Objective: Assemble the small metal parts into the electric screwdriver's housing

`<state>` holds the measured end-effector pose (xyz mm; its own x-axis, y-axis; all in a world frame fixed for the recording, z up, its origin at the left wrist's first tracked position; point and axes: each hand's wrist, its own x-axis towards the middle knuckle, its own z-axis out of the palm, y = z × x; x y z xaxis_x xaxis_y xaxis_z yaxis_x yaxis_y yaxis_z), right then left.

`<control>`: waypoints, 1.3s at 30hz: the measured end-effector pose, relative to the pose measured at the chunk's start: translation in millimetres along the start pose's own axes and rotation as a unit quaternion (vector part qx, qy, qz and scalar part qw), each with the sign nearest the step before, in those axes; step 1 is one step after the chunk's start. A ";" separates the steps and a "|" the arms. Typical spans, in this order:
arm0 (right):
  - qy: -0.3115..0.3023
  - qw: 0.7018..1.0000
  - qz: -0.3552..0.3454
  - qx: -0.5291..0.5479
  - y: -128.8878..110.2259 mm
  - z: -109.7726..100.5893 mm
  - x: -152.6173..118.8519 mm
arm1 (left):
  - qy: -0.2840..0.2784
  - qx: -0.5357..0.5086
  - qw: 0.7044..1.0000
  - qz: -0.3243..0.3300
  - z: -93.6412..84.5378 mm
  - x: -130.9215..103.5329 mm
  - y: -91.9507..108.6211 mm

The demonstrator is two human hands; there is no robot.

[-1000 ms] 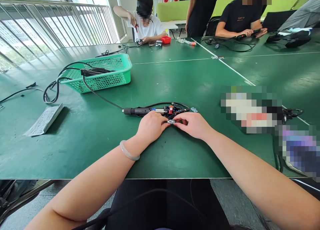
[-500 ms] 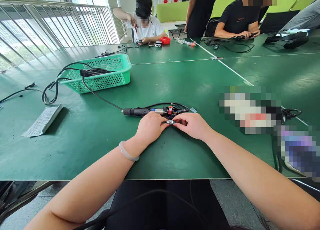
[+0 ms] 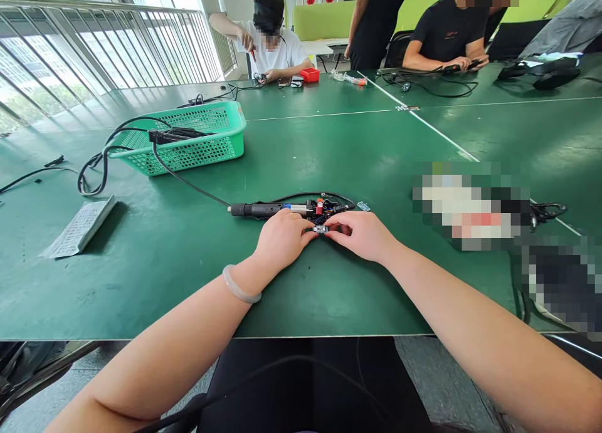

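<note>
Between my two hands is a small circuit board [image 3: 320,230], pinched at its left end by my left hand [image 3: 285,237] and at its right end by my right hand [image 3: 360,234]. Just beyond the fingertips lies a black cylindrical device [image 3: 254,210], its right part opened up with wires and a red-orange piece [image 3: 320,206] showing. A cable runs from its left end. A small bluish-white part [image 3: 364,206] rests on the table behind my right hand. The fingertips cover the board's edges.
A green basket [image 3: 221,146] with black cables stands at the back left on the green table [image 3: 291,157]. Folded paper [image 3: 83,228] lies at the left. Blurred items and a coiled cable [image 3: 548,215] are at the right. People sit and stand across the table.
</note>
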<state>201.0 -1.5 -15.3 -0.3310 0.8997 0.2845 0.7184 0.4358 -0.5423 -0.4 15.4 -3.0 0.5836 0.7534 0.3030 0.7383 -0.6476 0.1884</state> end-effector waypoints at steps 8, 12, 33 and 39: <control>0.005 1.000 -0.008 -0.002 1.3 1.0 -0.4 | 0.009 -0.003 1.000 0.000 0.5 -0.3 -0.1; 0.003 1.000 -0.011 -0.012 1.0 0.3 -0.2 | 0.013 -0.005 1.000 0.006 1.2 -0.5 -0.1; 0.012 0.999 -0.022 -0.030 0.9 1.7 0.4 | 0.028 -0.008 1.000 0.007 2.3 -0.3 -0.9; 0.015 0.999 -0.021 -0.021 1.4 1.7 0.0 | 0.003 -0.031 0.999 -0.039 1.8 -0.2 0.9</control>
<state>201.0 -0.9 -17.4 -0.3435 0.8789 0.3310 0.7295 0.4716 -0.4954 0.7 14.9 -4.6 0.5227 0.8018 0.2897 0.7597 -0.5923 0.2684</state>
